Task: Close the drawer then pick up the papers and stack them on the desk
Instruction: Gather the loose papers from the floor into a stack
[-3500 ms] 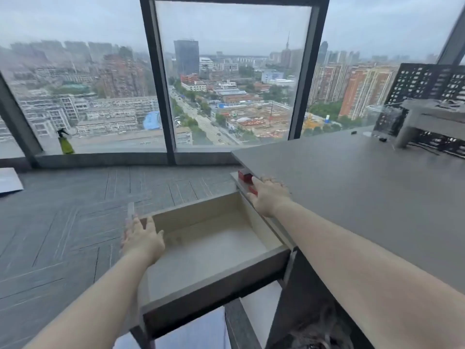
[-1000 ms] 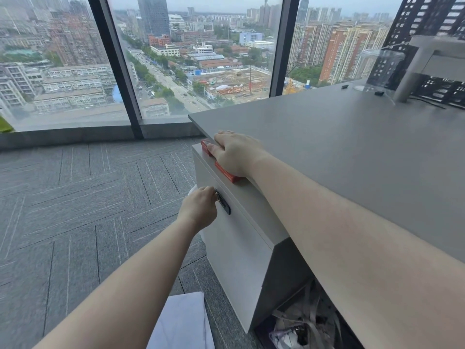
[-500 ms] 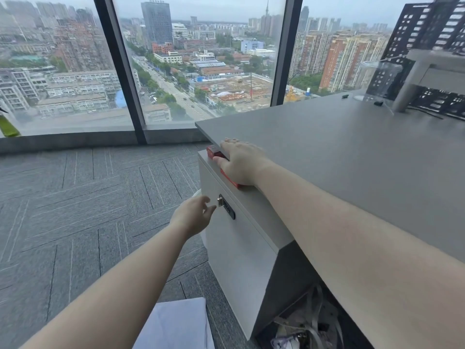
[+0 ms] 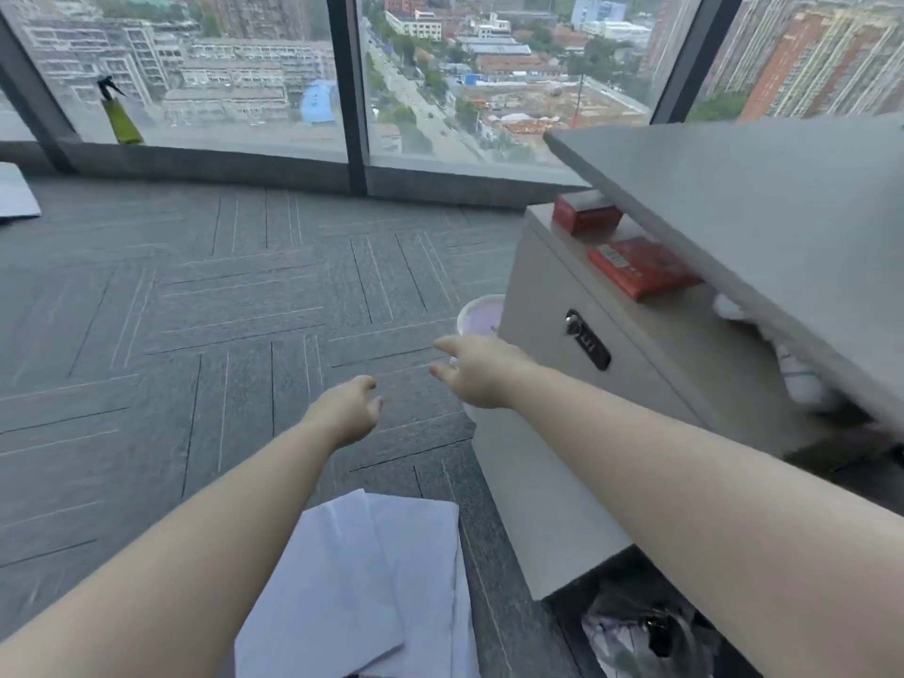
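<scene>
Both hands are shown empty and extended over the carpeted floor point(image 4: 205, 335). The left hand point(image 4: 350, 411) is held loosely curled, gripping nothing; the right hand point(image 4: 477, 371) is spread with fingers apart, just beside the front of the drawer point(image 4: 553, 408), which is seen fully closed, its dark lock plate point(image 4: 587, 340) bearing markings too blurred to be read. Loose white papers point(image 4: 372, 589) are seen overlapping on the floor beneath the forearms, near the cabinet's lower corner; a further sheet point(image 4: 14, 195) is seen at the far left edge. Two red boxes point(image 4: 636, 269) are placed on the cabinet top, partly under the grey desk point(image 4: 763, 203); their print is illegible. A white round container point(image 4: 482, 315) stands beside the cabinet, its contents indistinct. A green spray bottle point(image 4: 120, 112) stands on the window ledge
</scene>
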